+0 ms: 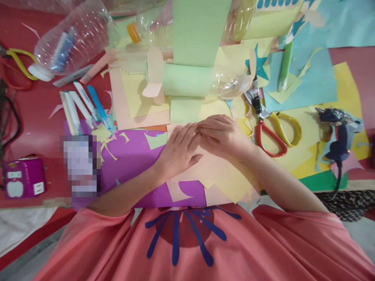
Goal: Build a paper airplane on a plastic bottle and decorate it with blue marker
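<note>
Peach paper under fingers; left hand flattened, unclenched; right hand bent, cannot tell if gripping.

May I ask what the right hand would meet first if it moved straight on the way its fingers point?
The right hand would probably meet the left hand first; whether the two already touch is hard to tell.

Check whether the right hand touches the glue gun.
Apart: the head view shows scissors and yellow paper between the right hand and the glue gun.
</note>
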Demonstrator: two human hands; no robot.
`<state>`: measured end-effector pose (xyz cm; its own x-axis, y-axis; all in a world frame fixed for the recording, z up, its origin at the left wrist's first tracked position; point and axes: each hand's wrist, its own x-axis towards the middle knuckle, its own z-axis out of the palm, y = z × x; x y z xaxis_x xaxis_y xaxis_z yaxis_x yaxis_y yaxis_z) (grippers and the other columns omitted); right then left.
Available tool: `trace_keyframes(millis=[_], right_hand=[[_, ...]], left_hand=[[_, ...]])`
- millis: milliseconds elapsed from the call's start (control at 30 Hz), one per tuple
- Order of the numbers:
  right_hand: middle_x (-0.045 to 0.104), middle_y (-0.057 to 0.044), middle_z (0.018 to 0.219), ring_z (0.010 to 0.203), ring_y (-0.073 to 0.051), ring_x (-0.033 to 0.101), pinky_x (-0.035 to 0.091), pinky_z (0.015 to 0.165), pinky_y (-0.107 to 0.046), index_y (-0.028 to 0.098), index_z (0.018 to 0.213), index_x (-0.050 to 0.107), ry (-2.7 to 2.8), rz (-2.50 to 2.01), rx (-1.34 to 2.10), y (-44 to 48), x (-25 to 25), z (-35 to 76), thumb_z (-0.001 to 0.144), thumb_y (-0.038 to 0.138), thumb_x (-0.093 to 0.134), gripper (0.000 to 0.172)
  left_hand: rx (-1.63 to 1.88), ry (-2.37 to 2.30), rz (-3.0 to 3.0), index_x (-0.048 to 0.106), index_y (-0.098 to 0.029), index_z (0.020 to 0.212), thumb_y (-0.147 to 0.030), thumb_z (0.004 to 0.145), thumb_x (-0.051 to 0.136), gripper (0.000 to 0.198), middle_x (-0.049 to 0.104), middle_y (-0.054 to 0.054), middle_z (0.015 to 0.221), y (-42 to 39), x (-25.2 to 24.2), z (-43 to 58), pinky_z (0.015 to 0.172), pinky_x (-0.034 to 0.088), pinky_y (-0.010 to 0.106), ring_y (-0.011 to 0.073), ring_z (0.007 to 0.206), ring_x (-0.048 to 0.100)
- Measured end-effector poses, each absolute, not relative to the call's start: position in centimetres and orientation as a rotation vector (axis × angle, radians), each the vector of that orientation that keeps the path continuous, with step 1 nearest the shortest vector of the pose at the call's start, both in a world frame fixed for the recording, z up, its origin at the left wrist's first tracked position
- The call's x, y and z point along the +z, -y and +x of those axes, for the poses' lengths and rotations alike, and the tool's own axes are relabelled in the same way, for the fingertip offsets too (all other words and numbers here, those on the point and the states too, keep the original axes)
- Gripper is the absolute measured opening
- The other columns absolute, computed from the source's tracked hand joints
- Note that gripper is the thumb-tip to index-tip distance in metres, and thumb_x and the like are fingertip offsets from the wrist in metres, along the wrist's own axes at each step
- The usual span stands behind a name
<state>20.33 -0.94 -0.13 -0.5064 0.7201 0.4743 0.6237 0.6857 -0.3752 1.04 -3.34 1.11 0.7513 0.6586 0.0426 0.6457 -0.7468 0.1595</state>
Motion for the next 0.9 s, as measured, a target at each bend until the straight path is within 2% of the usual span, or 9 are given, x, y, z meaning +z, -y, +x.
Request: trace_keyframes(millis=[200, 367, 533, 733, 900], right_hand=[[0.074, -0.004, 0.092, 0.088, -0.017, 0.065, 0.051, 0.078, -0.033, 0.020, 0.084, 0.068, 2.308, -1.041, 0.178, 0.8, 0.1, 20.4, 0.086, 0.016, 0.051, 0.018], [0.074, -0.003, 0.087, 0.086, -0.016, 0.060, 0.046, 0.076, -0.034, 0.020, 0.084, 0.067, 2.344, -1.023, 0.044, 0.7, 0.4, 20.9, 0.088, 0.010, 0.044, 0.026], [0.072, -0.003, 0.085, 0.080, -0.017, 0.056, 0.041, 0.072, -0.034, 0.019, 0.085, 0.067, 2.476, -1.104, -0.038, 1.1, 0.8, 20.9, 0.089, 0.012, 0.045, 0.023], [0.068, -0.006, 0.088, 0.073, -0.017, 0.053, 0.043, 0.067, -0.031, 0.015, 0.102, 0.065, 2.522, -1.156, -0.042, 1.7, 1.0, 20.4, 0.089, 0.012, 0.042, 0.027], [0.065, -0.008, 0.089, 0.076, -0.018, 0.051, 0.045, 0.068, -0.031, 0.016, 0.095, 0.066, 2.522, -1.261, 0.038, 2.0, 1.1, 20.1, 0.091, 0.015, 0.041, 0.026]], left_hand=[[0.099, -1.141, 2.808, 0.040, -0.001, 0.137, -0.040, 0.095, 0.043, 0.057, 0.045, 0.024, 0.143, 3.8, 1.3, 1.1, 0.111, 0.035, 0.051, 0.0342, 0.135, 0.042], [0.010, -1.233, 2.688, 0.033, 0.000, 0.142, -0.041, 0.095, 0.044, 0.064, 0.040, 0.023, 0.147, 4.2, 1.9, 1.3, 0.113, 0.031, 0.053, 0.0338, 0.139, 0.036], [-0.041, -1.248, 2.655, 0.030, 0.000, 0.145, -0.041, 0.095, 0.043, 0.066, 0.039, 0.023, 0.148, 4.3, 1.9, 1.4, 0.113, 0.029, 0.053, 0.0340, 0.140, 0.034], [-0.027, -1.249, 2.645, 0.031, 0.000, 0.144, -0.042, 0.096, 0.039, 0.064, 0.038, 0.023, 0.148, 4.2, 1.7, 1.4, 0.114, 0.029, 0.053, 0.0329, 0.140, 0.034], [-0.032, -1.245, 2.640, 0.029, 0.000, 0.145, -0.040, 0.096, 0.039, 0.064, 0.037, 0.023, 0.149, 4.3, 1.8, 1.4, 0.114, 0.028, 0.054, 0.0332, 0.140, 0.034]])
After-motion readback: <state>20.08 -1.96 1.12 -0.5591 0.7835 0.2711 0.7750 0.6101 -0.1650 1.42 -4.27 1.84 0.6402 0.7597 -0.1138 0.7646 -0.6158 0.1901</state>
